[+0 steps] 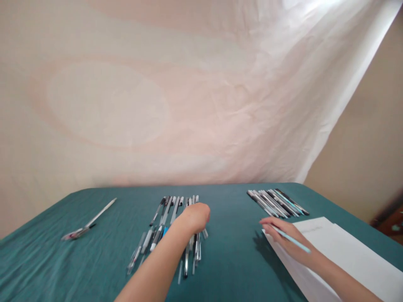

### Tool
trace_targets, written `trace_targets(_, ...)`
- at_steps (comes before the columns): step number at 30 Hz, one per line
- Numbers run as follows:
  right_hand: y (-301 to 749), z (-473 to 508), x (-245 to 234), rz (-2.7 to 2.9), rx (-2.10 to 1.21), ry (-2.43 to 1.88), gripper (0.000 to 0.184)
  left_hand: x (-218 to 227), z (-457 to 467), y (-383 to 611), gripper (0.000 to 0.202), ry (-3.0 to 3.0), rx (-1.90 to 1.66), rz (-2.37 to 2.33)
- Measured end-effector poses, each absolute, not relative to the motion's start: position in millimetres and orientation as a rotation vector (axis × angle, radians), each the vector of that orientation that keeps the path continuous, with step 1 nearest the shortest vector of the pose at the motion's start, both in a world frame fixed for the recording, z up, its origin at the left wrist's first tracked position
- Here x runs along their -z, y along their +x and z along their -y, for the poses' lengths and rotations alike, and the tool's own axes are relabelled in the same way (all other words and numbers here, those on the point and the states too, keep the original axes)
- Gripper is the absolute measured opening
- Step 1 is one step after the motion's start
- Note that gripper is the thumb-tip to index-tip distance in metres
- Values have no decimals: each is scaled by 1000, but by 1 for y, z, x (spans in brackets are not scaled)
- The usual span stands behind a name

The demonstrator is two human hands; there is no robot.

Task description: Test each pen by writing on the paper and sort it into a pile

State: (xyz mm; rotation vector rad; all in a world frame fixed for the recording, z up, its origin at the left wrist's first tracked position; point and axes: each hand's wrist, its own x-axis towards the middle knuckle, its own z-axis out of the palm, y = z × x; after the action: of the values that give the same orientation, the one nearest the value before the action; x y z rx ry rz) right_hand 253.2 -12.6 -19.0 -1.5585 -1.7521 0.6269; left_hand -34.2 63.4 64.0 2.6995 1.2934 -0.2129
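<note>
My left hand (pixel 195 217) reaches over the pens (pixel 155 239) in the middle of the table. Its fingers curl down out of sight, and whatever they grip is hidden behind the hand. These pens lie in uneven rows, many with clear barrels and black or white caps. On the right, my right hand (pixel 285 238) is closed around a light blue pen (pixel 294 240), whose rear end slants over the wrist. That hand hovers at the near left corner of white paper sheets (pixel 355 251). A faint grey scribble (pixel 313 229) marks the sheet.
Behind the paper, a neat row of pens (pixel 277 203) lies side by side. At the far left are a long white pen (pixel 102 213) and a small blurred cluster of pens (pixel 76 233). Green cloth (pixel 233 260) covers the table, and a pale curtain (pixel 201 105) hangs behind it.
</note>
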Motion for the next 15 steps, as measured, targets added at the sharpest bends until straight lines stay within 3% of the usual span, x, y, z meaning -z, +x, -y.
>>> trace_targets(6, 184, 16, 7, 1948, -833, -1321, 36, -56, -68, -35, 27, 2685, 235, -1255)
trace_targets(11, 169, 14, 26, 1758, -880, -1355, 39, -50, -66, -30, 29, 2678, 190, -1243)
trace_targets(15, 173, 10, 37, 1603, -908, -1354, 40, -43, -66, -26, 20, 2654, 123, -1258)
